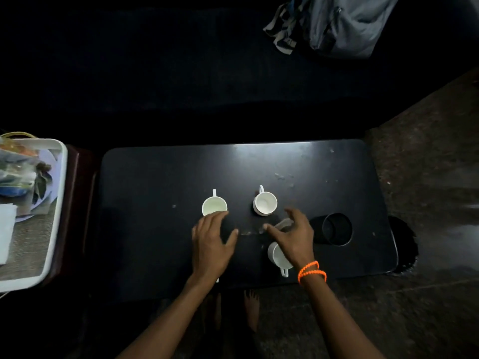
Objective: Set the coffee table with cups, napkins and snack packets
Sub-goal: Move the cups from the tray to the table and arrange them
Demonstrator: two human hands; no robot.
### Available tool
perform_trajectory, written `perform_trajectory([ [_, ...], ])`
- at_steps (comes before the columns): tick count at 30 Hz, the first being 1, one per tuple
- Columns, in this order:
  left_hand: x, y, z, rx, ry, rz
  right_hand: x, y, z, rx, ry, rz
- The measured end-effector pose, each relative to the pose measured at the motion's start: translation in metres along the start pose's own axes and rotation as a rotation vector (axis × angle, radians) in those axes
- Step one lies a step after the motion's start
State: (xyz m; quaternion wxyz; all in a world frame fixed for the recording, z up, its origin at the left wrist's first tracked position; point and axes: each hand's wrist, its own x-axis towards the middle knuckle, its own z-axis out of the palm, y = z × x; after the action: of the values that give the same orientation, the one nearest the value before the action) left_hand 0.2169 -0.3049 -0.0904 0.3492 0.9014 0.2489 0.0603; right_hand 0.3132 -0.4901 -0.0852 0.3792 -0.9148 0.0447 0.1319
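Note:
Two white cups stand upright on the black coffee table (pixel 155 193), one at the far left (pixel 214 206) and one at the far right (pixel 265 203), handles pointing away. A third white cup (pixel 276 256) sits near the front, half hidden under my right wrist. My left hand (pixel 211 244) hovers just in front of the left cup, fingers loosely curved, holding nothing I can see. A small white bit (pixel 217 280) peeks from under its wrist. My right hand (pixel 293 237), fingers spread, is over a pale curved shape (pixel 283 224) that I cannot identify.
A white tray (pixel 60 203) on a side stand at the left holds snack packets (pixel 20 172) and a white napkin (pixel 6 229). A round recess (pixel 337 229) is sunk into the table's right part. A grey backpack (pixel 350 24) lies on the dark sofa behind.

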Motion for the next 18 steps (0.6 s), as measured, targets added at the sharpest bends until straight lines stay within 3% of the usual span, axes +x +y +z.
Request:
perform_trajectory([
  [6,-0.058,-0.013,-0.007,0.157,-0.174,-0.259,-0.060,0.029,-0.001,-0.159,-0.001,-0.009],
  [10,-0.069,-0.010,-0.006,0.194,-0.270,-0.290,-0.071,0.036,0.002,-0.187,-0.031,-0.002],
  [18,-0.069,-0.011,-0.009,0.191,-0.282,-0.236,-0.079,0.038,0.001,-0.219,-0.038,0.016],
])
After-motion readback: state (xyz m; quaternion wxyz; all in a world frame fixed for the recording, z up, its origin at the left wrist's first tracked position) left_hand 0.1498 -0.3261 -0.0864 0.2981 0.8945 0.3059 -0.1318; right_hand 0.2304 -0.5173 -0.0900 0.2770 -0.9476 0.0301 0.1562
